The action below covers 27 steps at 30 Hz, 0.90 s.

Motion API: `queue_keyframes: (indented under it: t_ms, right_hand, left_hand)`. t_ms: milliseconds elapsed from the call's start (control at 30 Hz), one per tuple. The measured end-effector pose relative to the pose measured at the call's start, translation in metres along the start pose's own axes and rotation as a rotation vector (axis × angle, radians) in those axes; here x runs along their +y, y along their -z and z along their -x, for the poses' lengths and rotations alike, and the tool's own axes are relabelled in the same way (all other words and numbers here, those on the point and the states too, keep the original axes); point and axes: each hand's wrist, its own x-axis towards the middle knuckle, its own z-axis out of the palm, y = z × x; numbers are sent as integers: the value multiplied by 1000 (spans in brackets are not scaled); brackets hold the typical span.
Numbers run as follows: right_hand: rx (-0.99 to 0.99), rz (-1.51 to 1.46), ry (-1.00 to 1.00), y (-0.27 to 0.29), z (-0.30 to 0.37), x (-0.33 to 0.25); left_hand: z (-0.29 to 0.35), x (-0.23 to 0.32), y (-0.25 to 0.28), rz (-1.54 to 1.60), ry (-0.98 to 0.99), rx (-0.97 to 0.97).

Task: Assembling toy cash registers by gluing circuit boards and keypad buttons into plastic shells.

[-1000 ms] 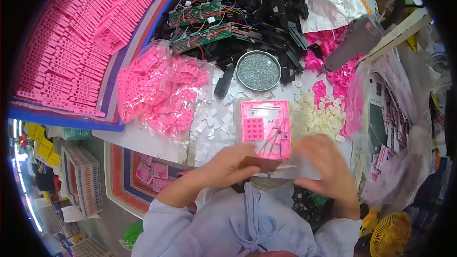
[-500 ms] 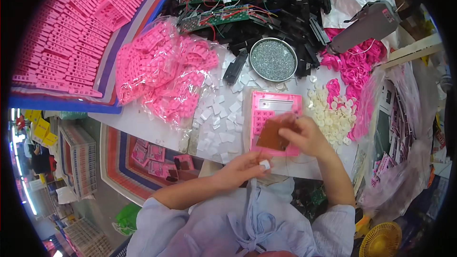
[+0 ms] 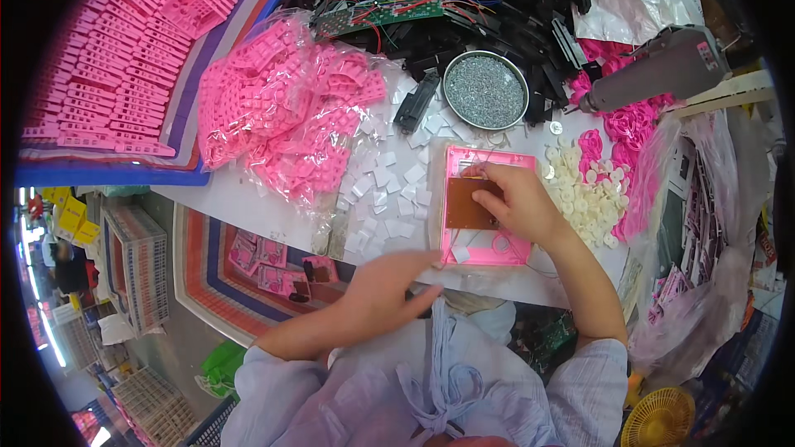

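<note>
A pink plastic case (image 3: 517,256), like a calculator shell, lies open in front of me. Inside it sits a brown circuit board (image 3: 465,209), gripped at its upper right part by the curled fingers of my right hand (image 3: 520,205). A small white square piece (image 3: 460,254) rests at the case's lower left corner. Just left of that corner is my left hand (image 3: 387,285), slightly blurred, its fingers stretched apart and nothing visible in them. A thin wire runs out at the case's lower right.
Beyond the case stands a round tin of small screws (image 3: 486,89). White squares (image 3: 387,186) lie scattered on the left, cream discs (image 3: 584,199) on the right. Bagged pink keypads (image 3: 265,108), black plastic parts (image 3: 513,8) and a grey power screwdriver (image 3: 662,68) surround the work spot.
My right hand has moved the brown board up and laid it into the case. The white square has left my left hand for the case's corner, and that hand has drawn back left.
</note>
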Motion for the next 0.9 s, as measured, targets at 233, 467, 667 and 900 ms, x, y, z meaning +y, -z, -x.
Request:
queue_keyframes:
  t_ms: [233,467,667,900]
  right_hand:
    - [180,382,26,-9,2,-26]
    - [273,485,294,-12,37,-16]
    - [60,632,257,-33,61,-24]
    - [70,679,244,-31,57,-31]
  left_hand:
    - [-53,-9,-5,-443,-283,170]
    - [-60,-12,-9,-647,-362,72]
    - [-64,-9,-5,-609,-360,34]
    - [-155,3,47,-242,-116,238]
